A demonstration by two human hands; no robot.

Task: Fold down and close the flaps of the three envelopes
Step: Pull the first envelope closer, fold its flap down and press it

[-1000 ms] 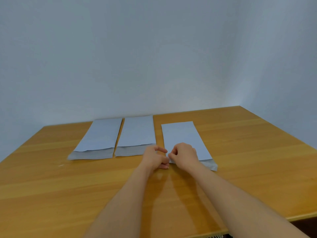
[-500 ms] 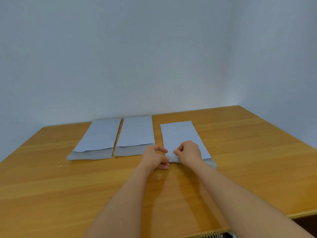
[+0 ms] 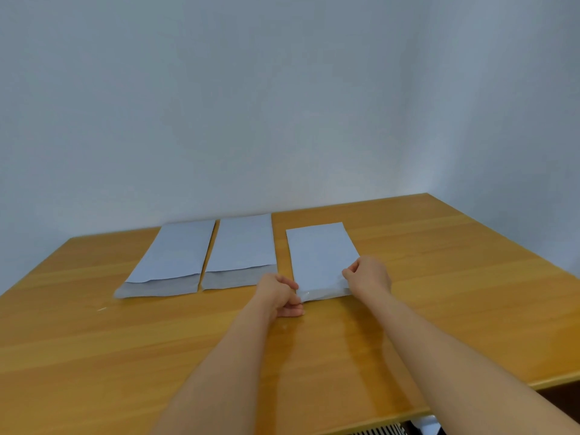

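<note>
Three pale blue-grey envelopes lie side by side on the wooden table. The left envelope and the middle envelope have their flaps open, spread flat toward me. On the right envelope the flap is folded over its near end. My left hand sits at that envelope's near left corner with curled fingers touching the folded edge. My right hand is at the near right corner, its thumb and fingers pinching the folded flap.
A plain pale wall stands behind the table. The table's right edge runs diagonally at the right, and its near edge shows at the bottom right with something striped below it. A small white speck lies on the wood at the left.
The right envelope's flap, earlier spread toward me, is now folded over. My right hand slid from the middle of the flap to the right corner; my left hand stayed at the left corner.
</note>
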